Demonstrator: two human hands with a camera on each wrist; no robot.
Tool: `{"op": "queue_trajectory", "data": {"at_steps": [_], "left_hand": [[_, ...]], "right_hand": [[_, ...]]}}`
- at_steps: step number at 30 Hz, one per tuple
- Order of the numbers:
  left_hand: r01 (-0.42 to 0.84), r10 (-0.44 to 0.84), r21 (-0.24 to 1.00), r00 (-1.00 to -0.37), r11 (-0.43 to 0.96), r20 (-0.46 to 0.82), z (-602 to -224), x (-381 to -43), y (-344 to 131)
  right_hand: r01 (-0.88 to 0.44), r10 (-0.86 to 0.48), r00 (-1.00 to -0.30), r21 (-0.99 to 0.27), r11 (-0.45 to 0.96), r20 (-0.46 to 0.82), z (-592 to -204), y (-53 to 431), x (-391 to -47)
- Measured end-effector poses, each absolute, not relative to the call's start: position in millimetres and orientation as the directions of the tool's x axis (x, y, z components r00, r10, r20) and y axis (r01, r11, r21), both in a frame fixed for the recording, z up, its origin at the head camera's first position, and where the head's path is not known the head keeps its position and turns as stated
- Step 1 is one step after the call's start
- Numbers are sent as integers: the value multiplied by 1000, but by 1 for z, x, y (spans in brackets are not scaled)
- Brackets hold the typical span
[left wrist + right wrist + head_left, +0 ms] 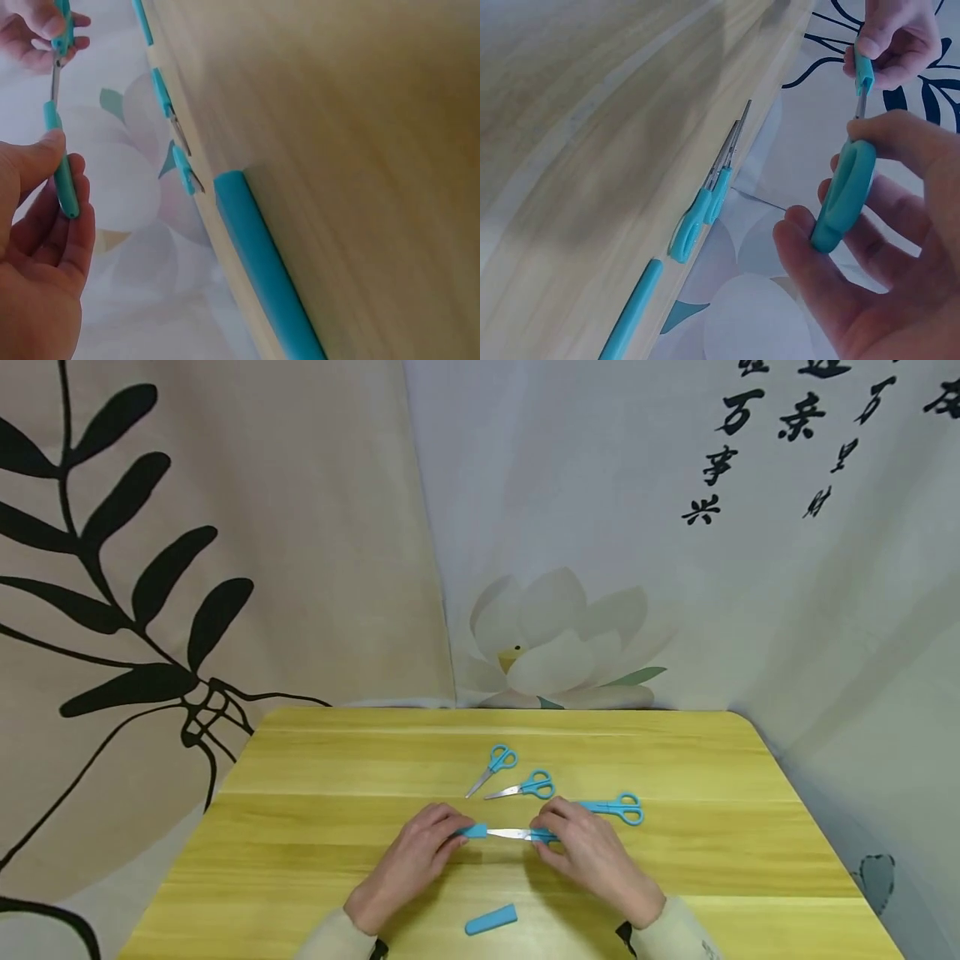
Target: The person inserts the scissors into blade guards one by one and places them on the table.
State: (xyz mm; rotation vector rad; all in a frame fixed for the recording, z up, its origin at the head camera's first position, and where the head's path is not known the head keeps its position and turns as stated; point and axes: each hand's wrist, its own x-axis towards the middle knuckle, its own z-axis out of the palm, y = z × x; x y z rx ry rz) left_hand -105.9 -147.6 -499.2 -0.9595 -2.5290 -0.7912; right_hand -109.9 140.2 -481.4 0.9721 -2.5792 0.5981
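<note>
Between the thumb and fingers of my left hand [416, 857] is a blue blade cover [474, 832], also seen in the left wrist view as a slim cover [66, 187]. My right hand [596, 857] grips the blue handles [847, 196] of a pair of scissors [510, 833]. Their blades point left, in line with the cover, and the tip is at its mouth; how far inside it reaches is hidden. Part of the handles is covered by the right fingers in the head view. A loose blue cover [491, 920] lies on the table in front, between the forearms.
Two uncovered scissors, a farther pair [492, 768] and a nearer pair [531, 786], lie beyond the hands on the wooden table [315, 760]. Covered scissors [622, 808] lie just past the right hand. A patterned curtain [337, 527] hangs behind the table.
</note>
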Motion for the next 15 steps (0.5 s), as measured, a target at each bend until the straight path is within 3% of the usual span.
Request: {"op": "queue_trajectory", "data": {"at_steps": [15], "left_hand": [[640,472,411,-762,649,443,-497,-108,-140]], "right_hand": [[-680,-543,-716,-267,682,438,-477,135,-112]]}}
